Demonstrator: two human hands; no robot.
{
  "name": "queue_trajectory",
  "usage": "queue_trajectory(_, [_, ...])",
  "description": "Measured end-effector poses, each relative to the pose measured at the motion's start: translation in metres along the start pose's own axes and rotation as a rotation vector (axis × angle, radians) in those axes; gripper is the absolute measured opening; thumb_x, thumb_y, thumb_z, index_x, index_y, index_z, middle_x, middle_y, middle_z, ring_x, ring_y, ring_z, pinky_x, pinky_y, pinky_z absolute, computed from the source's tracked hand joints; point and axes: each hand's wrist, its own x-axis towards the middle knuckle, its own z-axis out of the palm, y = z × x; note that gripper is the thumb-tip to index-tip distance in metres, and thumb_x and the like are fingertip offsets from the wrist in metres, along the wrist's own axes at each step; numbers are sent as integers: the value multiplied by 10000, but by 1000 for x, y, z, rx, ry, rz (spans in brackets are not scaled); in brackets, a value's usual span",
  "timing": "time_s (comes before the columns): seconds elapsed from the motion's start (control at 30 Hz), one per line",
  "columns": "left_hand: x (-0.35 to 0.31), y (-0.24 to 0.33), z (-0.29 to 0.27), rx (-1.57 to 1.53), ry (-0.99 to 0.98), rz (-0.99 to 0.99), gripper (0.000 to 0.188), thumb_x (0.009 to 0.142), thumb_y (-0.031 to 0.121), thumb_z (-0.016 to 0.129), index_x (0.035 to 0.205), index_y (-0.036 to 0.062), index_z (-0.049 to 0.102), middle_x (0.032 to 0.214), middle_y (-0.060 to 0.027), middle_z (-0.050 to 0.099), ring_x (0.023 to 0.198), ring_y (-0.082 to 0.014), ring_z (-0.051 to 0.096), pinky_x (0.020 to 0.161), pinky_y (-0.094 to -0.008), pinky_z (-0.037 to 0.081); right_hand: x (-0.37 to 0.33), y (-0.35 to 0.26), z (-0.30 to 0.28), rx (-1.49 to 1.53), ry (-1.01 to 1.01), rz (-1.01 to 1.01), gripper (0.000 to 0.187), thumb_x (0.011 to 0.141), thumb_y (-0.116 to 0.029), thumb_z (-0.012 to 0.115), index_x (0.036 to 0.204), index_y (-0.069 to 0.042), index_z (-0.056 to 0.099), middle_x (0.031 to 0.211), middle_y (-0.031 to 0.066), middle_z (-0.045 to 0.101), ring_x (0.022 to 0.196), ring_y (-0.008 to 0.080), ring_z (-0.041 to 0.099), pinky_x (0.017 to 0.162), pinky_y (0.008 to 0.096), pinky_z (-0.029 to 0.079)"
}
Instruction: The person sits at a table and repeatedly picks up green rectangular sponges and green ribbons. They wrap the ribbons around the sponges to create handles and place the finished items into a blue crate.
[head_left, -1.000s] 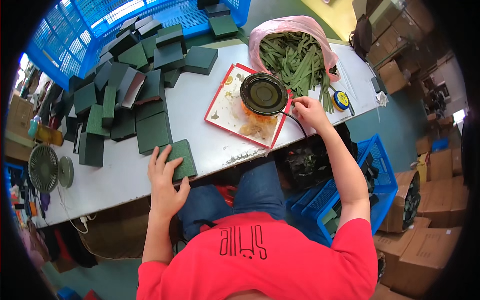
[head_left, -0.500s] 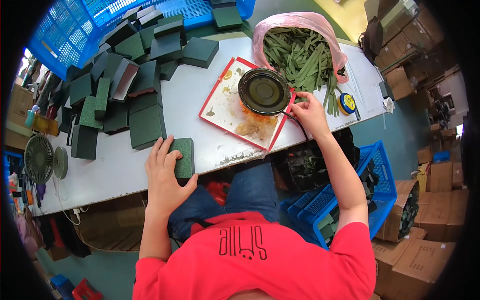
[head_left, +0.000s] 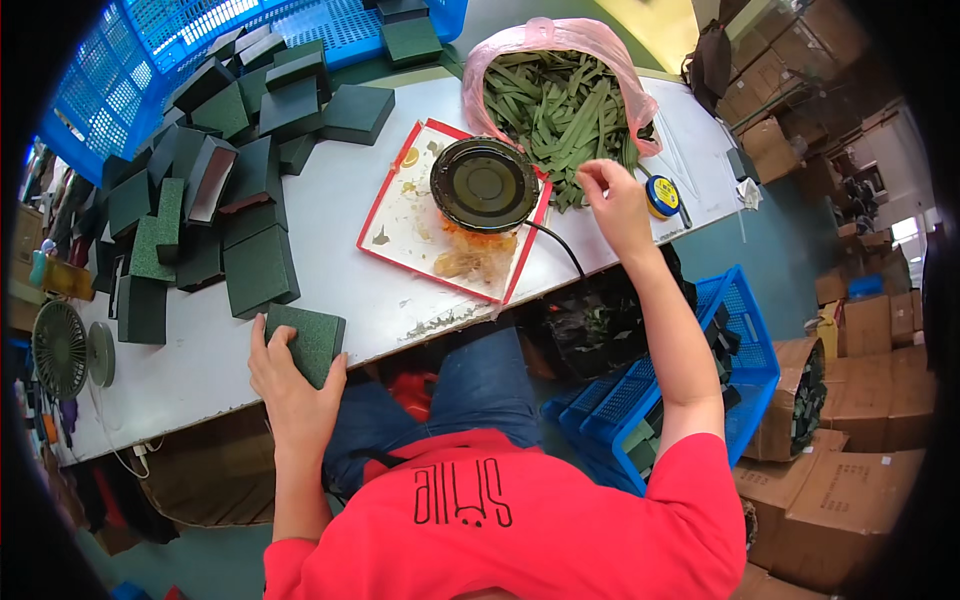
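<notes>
Over on my left a heap of dark green boxes [head_left: 255, 270] spreads across the white table [head_left: 215, 370], backed by a blue crate [head_left: 110, 110]; between my hands sits a red-edged tray [head_left: 395, 215] carrying a round black dish [head_left: 480, 185]; beyond it a pink bag [head_left: 640, 105] gapes, full of green strips [head_left: 560, 110]; the speckled green box [head_left: 312, 335] lies at the table's near edge, within my left hand [head_left: 293, 388], thumb and fingers spread wide against its sides; my right hand [head_left: 617, 208] hovers beside the strips, fingertips narrowly bunched; whether they pinch anything, I cannot tell.
</notes>
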Motion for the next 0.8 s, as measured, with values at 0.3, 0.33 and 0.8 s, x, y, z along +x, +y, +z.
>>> queue_trajectory(0.3, [30, 6, -24, 40, -371, 284, 801, 654, 113, 744, 1415, 88, 496, 1566, -185, 361, 1412, -423, 338, 1148, -543, 273, 20, 5, 4, -75, -312, -186, 245, 903, -92, 683, 1144, -60, 715, 1198, 95, 693, 1073, 299, 671, 889, 360, 545])
queue_trajectory(0.33, [33, 9, -23, 55, -401, 288, 799, 650, 112, 736, 1413, 91, 501, 1570, -177, 360, 1421, -421, 329, 1151, -545, 267, 21, 2, 6, -92, -316, -151, 233, 905, -96, 687, 1133, -57, 720, 1179, 91, 702, 1094, 294, 665, 891, 359, 544])
queue_trajectory(0.8, [37, 19, 8, 72, -266, 275, 829, 680, 219, 821, 1435, 106, 499, 1568, -146, 374, 1385, -377, 368, 1111, -530, 291, -27, -105, -68, 899, 92, 118, 190, 1072, -96, 498, 1190, 32, 575, 907, 114, 674, 703, 115, 622, 614, 270, 520])
